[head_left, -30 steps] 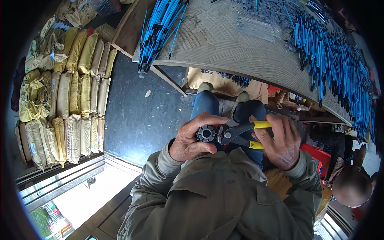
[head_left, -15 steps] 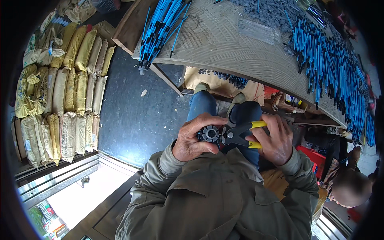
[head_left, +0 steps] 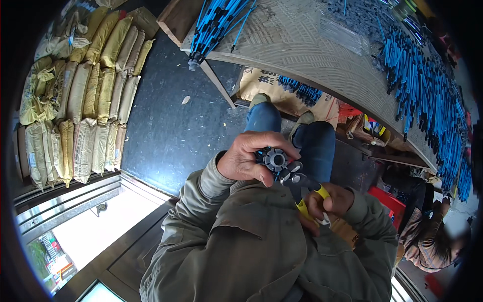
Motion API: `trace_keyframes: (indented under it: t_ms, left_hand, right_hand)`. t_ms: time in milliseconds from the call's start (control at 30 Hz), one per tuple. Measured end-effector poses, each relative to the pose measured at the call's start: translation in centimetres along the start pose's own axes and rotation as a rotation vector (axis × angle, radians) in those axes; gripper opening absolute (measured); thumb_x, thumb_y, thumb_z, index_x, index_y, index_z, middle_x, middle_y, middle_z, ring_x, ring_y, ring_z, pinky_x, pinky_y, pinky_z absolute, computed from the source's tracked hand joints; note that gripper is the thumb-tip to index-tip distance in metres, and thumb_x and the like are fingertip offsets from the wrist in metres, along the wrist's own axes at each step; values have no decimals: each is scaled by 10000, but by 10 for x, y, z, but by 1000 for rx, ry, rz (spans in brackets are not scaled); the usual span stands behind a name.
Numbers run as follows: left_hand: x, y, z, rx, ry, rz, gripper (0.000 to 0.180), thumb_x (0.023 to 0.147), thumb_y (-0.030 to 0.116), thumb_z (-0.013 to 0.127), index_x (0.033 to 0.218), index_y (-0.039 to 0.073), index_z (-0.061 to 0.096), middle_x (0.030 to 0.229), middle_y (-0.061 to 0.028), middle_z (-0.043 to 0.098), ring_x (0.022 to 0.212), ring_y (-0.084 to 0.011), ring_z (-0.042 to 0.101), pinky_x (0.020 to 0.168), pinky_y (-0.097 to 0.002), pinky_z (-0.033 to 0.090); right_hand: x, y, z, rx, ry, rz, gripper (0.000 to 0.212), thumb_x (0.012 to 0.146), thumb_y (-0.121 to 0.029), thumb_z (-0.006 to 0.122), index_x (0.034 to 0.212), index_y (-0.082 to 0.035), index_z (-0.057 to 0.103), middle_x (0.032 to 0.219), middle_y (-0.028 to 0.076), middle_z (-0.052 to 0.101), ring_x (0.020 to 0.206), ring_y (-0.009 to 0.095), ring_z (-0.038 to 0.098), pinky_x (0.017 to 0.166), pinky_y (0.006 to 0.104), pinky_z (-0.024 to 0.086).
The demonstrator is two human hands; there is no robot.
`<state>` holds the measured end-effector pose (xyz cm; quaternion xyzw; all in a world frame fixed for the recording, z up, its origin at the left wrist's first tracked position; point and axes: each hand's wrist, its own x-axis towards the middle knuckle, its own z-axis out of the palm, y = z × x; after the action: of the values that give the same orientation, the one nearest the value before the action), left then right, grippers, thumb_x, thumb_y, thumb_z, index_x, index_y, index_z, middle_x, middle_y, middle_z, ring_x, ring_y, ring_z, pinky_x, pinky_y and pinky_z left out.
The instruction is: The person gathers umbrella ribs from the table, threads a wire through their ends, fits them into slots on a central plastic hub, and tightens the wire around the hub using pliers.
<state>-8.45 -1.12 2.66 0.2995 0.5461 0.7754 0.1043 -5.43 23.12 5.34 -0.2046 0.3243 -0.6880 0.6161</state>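
In front of my chest, my left hand is closed around a dark, round part with a grey toothed ring facing up. My right hand grips the yellow handles of a pair of cutting pliers with a dark metal head. The pliers' jaws are at the lower right edge of the ringed part. Whether they touch or bite it I cannot tell. My left palm hides the far side of the part. A small pale bit shows below my right fingers.
A patterned table stands ahead, with a bundle of blue-and-black rods at its left and a large heap of blue rods at its right. Stacked sacks line the left. A person sits at right beside a red stool.
My right hand and the pliers have swung down toward me, so the handles now point lower right. My left hand has shifted slightly right with the ringed part. The view has shifted a little.
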Motion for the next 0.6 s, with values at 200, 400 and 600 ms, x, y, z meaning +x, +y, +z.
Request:
trace_keyframes:
  t_ms: [200,400,600]
  left_hand:
    - [-3,1,-7,-61,-47,8,709,642,594,686,907,-59,607,796,-139,631,707,-215,598,648,-317,459]
    - [-3,2,0,-41,15,-53,668,676,566,691,912,-51,591,815,-136,624,729,-219,607,652,-319,462]
    - [-7,3,9,52,45,-92,620,703,494,705,1016,-20,557,875,-117,603,781,-199,594,702,-315,453]
  right_hand:
    - [21,22,8,76,-20,-168,494,891,-531,452,709,-71,443,673,74,495,572,152,463,548,274,367]
    - [15,31,13,24,60,-216,472,911,-504,430,709,-77,421,662,61,475,567,140,431,526,281,342]
    - [-15,7,6,-296,437,-193,238,908,-266,550,854,-51,461,732,76,515,613,158,523,584,273,418]
